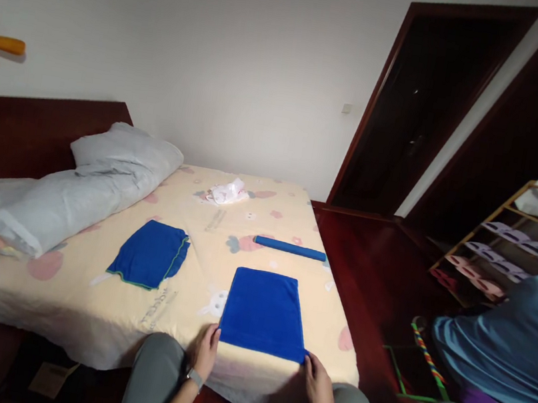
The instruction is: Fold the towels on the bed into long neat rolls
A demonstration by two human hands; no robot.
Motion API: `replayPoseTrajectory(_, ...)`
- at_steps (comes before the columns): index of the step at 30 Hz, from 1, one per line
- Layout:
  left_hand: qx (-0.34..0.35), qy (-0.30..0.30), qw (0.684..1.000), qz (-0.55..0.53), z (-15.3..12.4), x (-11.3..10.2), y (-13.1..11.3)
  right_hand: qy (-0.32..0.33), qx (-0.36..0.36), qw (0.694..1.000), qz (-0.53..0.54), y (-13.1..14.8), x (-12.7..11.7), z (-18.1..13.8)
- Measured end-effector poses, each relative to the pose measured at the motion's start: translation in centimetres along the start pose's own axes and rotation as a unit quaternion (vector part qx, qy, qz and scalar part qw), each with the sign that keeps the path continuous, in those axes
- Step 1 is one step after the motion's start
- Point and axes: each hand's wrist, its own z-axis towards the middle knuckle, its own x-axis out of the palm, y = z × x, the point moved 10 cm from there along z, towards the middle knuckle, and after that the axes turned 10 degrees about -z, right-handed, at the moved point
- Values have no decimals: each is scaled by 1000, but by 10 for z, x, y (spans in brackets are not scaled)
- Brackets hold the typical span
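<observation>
A folded blue towel (263,312) lies flat near the front edge of the bed (81,308). My left hand (206,352) pinches its near left corner, and my right hand (318,384) pinches its near right corner. Both hands have fingers closed on the cloth. A second folded blue towel with a green edge (150,254) lies further left on the bed. A rolled blue towel (289,248) lies behind the flat one, toward the bed's right side.
Grey pillows (84,181) and a white plastic bag (227,192) sit at the bed's far end. A dark doorway (423,117) and a wooden shoe rack (520,246) stand to the right. A person in blue (515,346) sits at right on the dark floor.
</observation>
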Motion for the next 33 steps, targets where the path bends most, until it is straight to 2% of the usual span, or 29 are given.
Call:
replayPoseTrajectory(8, 11, 3, 982, 188, 0, 10, -9, -28, 8, 992, -122, 12, -4, -2)
replayPoseTrajectory(14, 0, 19, 961, 277, 2, 16, -16, -67, -53, 976, -201, 31, -10, 1)
replayPoseTrajectory(19, 33, 41, 937, 346, 6, 22, -28, -66, -75, 958, -269, 39, -12, 5)
replayPoseTrajectory(22, 35, 40, 934, 354, 5, 19, -29, -65, -93, 942, -317, 40, -14, 4)
replayPoseTrajectory(26, 25, 29, 946, 323, -1, 13, -26, -56, -116, 928, -349, 40, -12, 1)
replayPoseTrajectory(33, 51, 11, 956, 287, -2, 10, -30, -60, -122, 905, -403, 44, -5, 2)
